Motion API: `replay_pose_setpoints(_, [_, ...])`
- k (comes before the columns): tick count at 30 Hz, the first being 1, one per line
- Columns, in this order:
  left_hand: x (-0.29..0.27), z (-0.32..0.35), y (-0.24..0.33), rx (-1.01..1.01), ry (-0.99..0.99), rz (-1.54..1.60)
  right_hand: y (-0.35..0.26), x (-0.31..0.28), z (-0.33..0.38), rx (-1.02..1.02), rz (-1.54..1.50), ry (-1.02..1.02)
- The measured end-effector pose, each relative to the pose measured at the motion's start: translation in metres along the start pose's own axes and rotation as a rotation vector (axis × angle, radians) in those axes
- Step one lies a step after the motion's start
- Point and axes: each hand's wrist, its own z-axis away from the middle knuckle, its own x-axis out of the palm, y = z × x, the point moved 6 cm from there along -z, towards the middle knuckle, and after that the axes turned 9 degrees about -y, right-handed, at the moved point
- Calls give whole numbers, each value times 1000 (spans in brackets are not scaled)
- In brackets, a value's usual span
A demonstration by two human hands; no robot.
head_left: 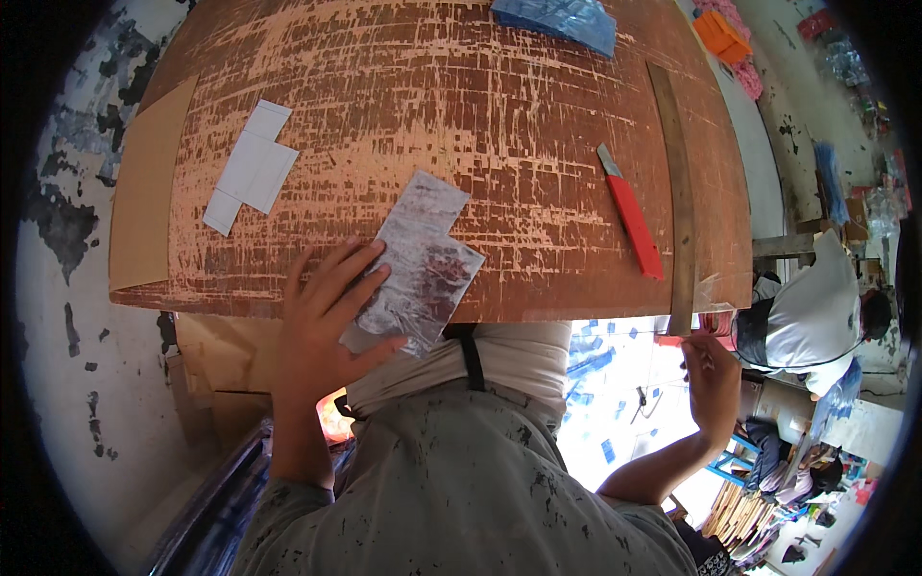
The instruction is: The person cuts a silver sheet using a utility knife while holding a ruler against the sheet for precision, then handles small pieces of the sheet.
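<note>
My left hand (331, 298) lies with fingers spread at the tabletop's front edge, fingertips on a shiny, silvery-grey sheet piece (423, 259). This piece has a stepped outline, and its lower corner hangs over the edge. My right hand (711, 379) is just past the front edge at the right, fingers curled together close to the lower end of a long brown straight strip (677, 192); what they hold, if anything, I cannot make out. Left of the strip lies a red-handled cutter knife (634, 221) with its blade out. A white paper template (252, 168) with drawn lines rests at the left.
The scratched brown tabletop (538, 125) bears a cardboard sheet (149, 192) at its left edge and folded blue plastic (567, 21) at the far side. An orange box (722, 36) stands beyond the right edge. At the right, another person in a white shirt (812, 307) bends over.
</note>
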Motion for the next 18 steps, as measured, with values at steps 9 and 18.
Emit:
replay_pose_setpoints(9, [12, 9, 2, -38, -102, -75, -118, 36, -46, -660, 114, 366])
replay_pose_setpoints(18, [27, -12, 34, -88, 123, -26, -143, 63, -74, -617, 91, 410])
